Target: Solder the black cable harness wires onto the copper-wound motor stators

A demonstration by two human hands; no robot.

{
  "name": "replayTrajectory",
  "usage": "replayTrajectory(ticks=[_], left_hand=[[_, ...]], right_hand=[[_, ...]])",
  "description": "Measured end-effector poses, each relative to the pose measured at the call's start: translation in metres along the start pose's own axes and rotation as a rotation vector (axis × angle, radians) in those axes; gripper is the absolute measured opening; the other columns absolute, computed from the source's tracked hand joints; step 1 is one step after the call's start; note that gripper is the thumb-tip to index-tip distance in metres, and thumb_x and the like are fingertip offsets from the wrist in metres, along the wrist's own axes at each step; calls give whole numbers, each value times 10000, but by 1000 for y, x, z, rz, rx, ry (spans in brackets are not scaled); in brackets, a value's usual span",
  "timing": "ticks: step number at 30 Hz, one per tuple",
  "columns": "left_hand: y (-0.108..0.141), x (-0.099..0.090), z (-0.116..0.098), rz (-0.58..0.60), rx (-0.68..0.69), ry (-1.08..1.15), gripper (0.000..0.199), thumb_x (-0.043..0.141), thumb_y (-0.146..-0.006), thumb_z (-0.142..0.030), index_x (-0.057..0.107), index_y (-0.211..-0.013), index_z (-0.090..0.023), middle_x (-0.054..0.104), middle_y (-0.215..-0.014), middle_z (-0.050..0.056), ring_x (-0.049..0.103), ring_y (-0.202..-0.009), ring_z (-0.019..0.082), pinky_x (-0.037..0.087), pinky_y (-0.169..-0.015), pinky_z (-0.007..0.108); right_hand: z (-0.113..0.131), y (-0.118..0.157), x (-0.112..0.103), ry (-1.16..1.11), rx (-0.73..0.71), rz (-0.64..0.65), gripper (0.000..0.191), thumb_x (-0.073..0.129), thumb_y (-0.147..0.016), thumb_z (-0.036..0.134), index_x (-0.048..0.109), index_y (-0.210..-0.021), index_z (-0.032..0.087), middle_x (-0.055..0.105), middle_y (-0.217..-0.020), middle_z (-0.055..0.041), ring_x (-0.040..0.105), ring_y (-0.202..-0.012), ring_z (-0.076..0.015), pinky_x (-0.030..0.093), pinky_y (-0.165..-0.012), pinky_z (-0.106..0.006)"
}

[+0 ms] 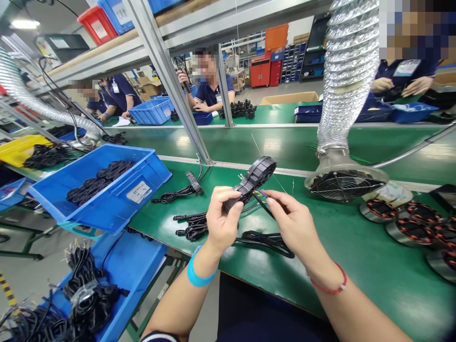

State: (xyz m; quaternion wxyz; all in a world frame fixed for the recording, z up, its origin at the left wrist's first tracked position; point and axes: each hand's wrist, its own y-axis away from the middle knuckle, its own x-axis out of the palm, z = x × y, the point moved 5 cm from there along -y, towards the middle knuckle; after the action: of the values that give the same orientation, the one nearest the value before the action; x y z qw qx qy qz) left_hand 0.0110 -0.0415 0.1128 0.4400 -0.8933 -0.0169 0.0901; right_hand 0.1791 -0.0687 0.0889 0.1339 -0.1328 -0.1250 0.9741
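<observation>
My left hand [223, 218] grips a black ribbed plastic housing [259, 172], tilted above the green bench. Close to its right side, my right hand [292, 219] pinches a black cable [264, 205] whose thin yellow and blue wires spread at the end, near the housing. Whether those wires pass into the housing I cannot tell. Below my hands lies a coiled black cable [272, 242] on the bench. More bundled cables with connectors [192, 225] rest left of my left hand. Farther back is another black ribbed part [194, 183] with a cable.
A blue bin [117, 209] of coiled cables stands at the left, above a lower blue tray [142, 266] with more cables. An extraction hood [347, 175] hangs at the right by copper-wound motor stators [415, 223]. A metal post [174, 90] rises ahead; co-workers sit beyond.
</observation>
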Motion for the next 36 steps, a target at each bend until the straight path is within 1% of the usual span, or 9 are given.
replayTrajectory(ticks=[2, 7, 12, 16, 19, 24, 30, 34, 36], left_hand=[[1, 3, 0, 42, 9, 12, 136, 601, -856, -193, 614, -990, -207, 582, -928, 31, 548, -885, 143, 446, -783, 272], [2, 12, 0, 111, 13, 55, 153, 603, -854, -185, 630, -1001, -214, 599, -934, 37, 555, -891, 150, 456, -774, 283], [5, 32, -1, 341, -29, 87, 92, 610, -859, -230, 668, -927, -209, 619, -901, 51, 570, -866, 164, 474, -752, 303], [7, 32, 11, 247, -141, 41, 92, 571, -885, -229, 657, -882, -195, 628, -896, 55, 574, -930, 175, 465, -834, 331], [14, 34, 20, 211, -211, 32, 105, 559, -892, -229, 654, -884, -189, 634, -919, 64, 572, -930, 174, 460, -841, 336], [24, 51, 17, 344, -178, 45, 120, 587, -870, -254, 682, -841, -188, 644, -848, 62, 579, -902, 186, 474, -812, 351], [14, 52, 6, 444, -159, 149, 114, 592, -867, -247, 663, -812, -177, 638, -832, 67, 590, -839, 178, 493, -750, 339], [18, 51, -17, 603, -2, 84, 117, 574, -858, -170, 673, -832, -228, 640, -823, 54, 570, -821, 179, 480, -762, 357], [23, 52, -23, 664, -2, 135, 140, 583, -850, -177, 658, -933, -261, 644, -869, 59, 575, -833, 190, 484, -774, 376]], right_hand=[[-3, -2, 0, 26, -49, -13, 263, 514, -916, 384, 688, -1019, 216, 620, -844, -37, 576, -771, -180, 464, -711, -320], [-23, 1, 8, -311, 198, 142, 149, 510, -871, 310, 444, -971, 222, 582, -708, 50, 452, -439, -87, 358, -443, -230], [-27, -8, 5, -508, 212, 168, 225, 495, -832, 357, 312, -899, 244, 563, -645, 84, 341, -356, -62, 250, -366, -195], [-38, 4, 0, -513, 245, 253, 378, 594, -848, 443, 372, -1059, 221, 678, -917, -32, 601, -589, -125, 469, -546, -259], [-61, 25, -8, -408, 304, 205, 401, 565, -892, 496, 444, -1137, 203, 679, -959, -52, 645, -772, -160, 493, -741, -307], [-85, 41, -18, -361, 311, 121, 420, 495, -907, 584, 574, -883, 172, 427, -518, 61, 389, -464, -111, 305, -470, -244], [-75, 34, -13, -474, 270, 250, 433, 509, -896, 587, 584, -875, 162, 377, -487, 70, 306, -450, -95, 264, -463, -238], [-78, 39, -11, -531, 256, 192, 382, 526, -889, 551, 540, -769, 188, 331, -504, 76, 261, -432, -88, 226, -413, -231], [-84, 42, -13, -549, 230, 146, 353, 569, -859, 516, 513, -706, 203, 338, -518, 67, 293, -442, -96, 276, -413, -233]])
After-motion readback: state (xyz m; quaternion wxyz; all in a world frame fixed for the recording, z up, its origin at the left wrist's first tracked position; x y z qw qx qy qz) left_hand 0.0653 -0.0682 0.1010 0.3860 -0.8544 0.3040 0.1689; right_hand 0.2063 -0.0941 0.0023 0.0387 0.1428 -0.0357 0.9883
